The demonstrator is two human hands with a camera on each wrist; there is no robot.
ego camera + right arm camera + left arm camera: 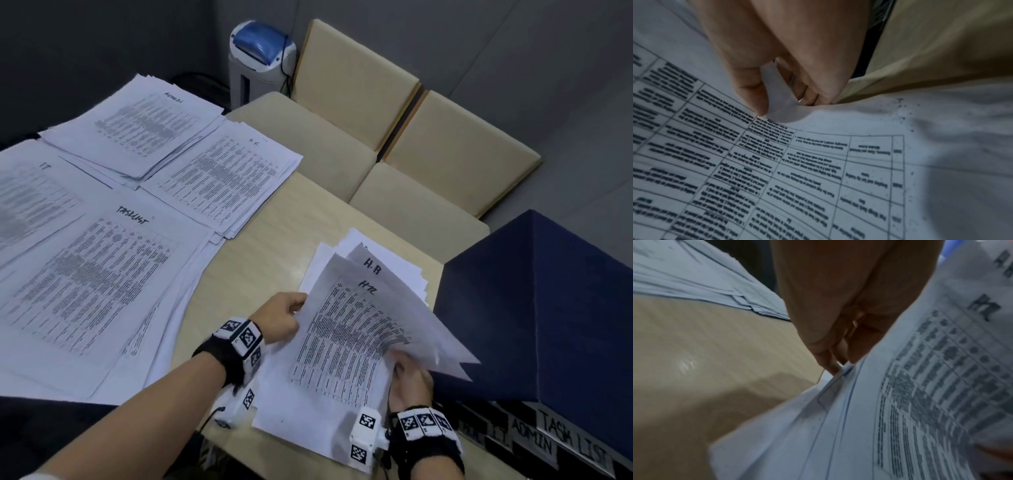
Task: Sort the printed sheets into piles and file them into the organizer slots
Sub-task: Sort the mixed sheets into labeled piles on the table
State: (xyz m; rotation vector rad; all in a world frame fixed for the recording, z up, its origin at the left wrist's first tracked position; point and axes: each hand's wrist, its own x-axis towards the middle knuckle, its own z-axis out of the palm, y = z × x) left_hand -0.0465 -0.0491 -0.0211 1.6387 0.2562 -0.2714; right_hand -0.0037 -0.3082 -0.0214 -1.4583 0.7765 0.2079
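**Sorting mostly done, filing not started**

Four sorted piles of white printed sheets sit on the beige laminate table [260,260]: handwritten-header ADMIN pile [144,126], H.R pile [226,178], IT pile [37,198], TASKLIST pile [99,277]. All loose, edges fanned, some overlapping the neighbour.

Unsorted remainder: a small stack of white sheets [346,342] near the table's right edge, just beside the dark blue box-shaped organizer [534,308]. The two top sheets showing both read H.R.

Grip:
- left hand [284,318] pinches the left edge of the upper sheets, thumb against fingertips
- right hand [411,380] pinches a curled lower corner between thumb and fingers, lifting the sheets off the stack

Organizer slot labels visible at bottom right: I.T., ADMIN, TASK LIST, one more partly cut off. Can't see inside the slots, so can't tell if anything is filed.

Judgement: clear the few remaining sheets, square up each pile, then file all four
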